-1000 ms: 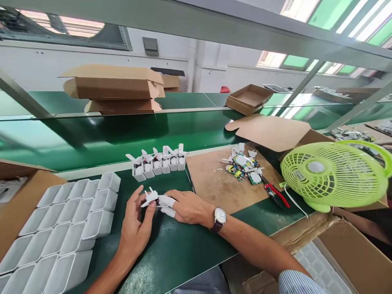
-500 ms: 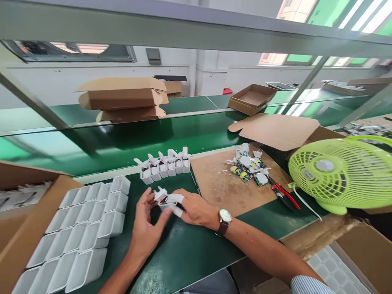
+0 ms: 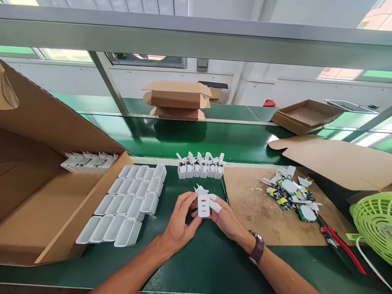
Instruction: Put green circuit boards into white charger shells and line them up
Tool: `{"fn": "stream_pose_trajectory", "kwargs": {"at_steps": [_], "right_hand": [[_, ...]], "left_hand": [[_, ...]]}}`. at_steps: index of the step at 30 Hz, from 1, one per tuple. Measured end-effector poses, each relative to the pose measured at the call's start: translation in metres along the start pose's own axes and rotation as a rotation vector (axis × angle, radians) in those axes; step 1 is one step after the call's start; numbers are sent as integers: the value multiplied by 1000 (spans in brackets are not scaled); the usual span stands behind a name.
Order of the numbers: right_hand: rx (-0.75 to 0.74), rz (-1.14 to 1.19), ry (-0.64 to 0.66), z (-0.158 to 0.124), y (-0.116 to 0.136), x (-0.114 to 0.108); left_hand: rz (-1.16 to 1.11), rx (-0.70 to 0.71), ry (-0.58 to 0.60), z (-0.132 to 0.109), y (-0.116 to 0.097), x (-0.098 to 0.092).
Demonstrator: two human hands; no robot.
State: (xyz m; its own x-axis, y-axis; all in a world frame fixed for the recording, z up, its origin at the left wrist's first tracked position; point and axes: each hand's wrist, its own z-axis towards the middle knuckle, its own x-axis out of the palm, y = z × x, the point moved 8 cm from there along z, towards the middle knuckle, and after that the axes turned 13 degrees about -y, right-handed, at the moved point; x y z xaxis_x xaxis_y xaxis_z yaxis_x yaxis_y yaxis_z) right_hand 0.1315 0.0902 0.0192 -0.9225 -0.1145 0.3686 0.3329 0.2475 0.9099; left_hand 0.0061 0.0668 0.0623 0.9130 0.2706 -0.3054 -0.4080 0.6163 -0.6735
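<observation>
Between both hands, over the green bench, is a white USB wall charger [image 3: 203,207]. Its face with a red-marked port and other slots is turned toward me, and its plug end points away. My left hand [image 3: 181,222] pinches it from the left side. White covers wrap two fingers of my right hand [image 3: 226,219], which grips its right side. Just beyond stands a row of white charger housings [image 3: 200,169], with wired parts and plug pieces sticking out of their tops. To the left, white open-topped housings [image 3: 125,203] sit in rows.
A cardboard box [image 3: 76,222] at left holds white chargers. On a brown board [image 3: 245,204] at right lie a heap of circuit boards [image 3: 289,185] and red-and-black pliers [image 3: 339,241]. A green fan [image 3: 375,224] stands at the right edge. Cardboard boxes [image 3: 180,98] lie behind.
The view has swung left, bringing more of the cardboard box in. The charger has been turned from open, with wires showing, to its port face toward me, the plug end now against it.
</observation>
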Motion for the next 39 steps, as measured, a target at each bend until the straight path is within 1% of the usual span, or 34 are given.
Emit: {"fn": "stream_pose_trajectory", "kwargs": {"at_steps": [4, 10, 15, 18, 21, 23, 25, 28, 30, 32, 35, 37, 39], "right_hand": [[21, -45, -25, 1, -2, -2], [28, -54, -29, 2, -5, -3], [8, -103, -49, 2, -9, -8], [-94, -184, -130, 4, -5, -17], [-261, -319, -234, 3, 4, -25], [-392, -447, -267, -1, 13, -23], [-535, -582, -245, -8, 22, -15], [-713, -719, -166, -19, 32, -2], [-788, -765, -148, -25, 36, 1], [-832, -792, -163, -27, 39, -1], [-857, -821, -186, -27, 40, -6], [-859, -835, -195, -26, 40, -10], [-870, -844, -201, -26, 40, -11]], "left_hand": [[8, -30, 17, -1, 3, 1], [-7, -32, 18, 0, 3, 2], [-13, -43, 33, -2, 5, 4], [18, -78, 28, -4, 11, 5], [86, -116, 43, -6, 18, 7], [133, -120, 65, -6, 22, 8], [158, -124, 73, -6, 25, 9], [139, -168, 70, -5, 31, 9], [120, -209, 55, -6, 36, 9], [127, -245, 18, -3, 39, 5], [182, -292, -39, 11, 40, -7], [241, -304, -54, 30, 37, -19], [305, -293, -46, 54, 35, -31]]}}
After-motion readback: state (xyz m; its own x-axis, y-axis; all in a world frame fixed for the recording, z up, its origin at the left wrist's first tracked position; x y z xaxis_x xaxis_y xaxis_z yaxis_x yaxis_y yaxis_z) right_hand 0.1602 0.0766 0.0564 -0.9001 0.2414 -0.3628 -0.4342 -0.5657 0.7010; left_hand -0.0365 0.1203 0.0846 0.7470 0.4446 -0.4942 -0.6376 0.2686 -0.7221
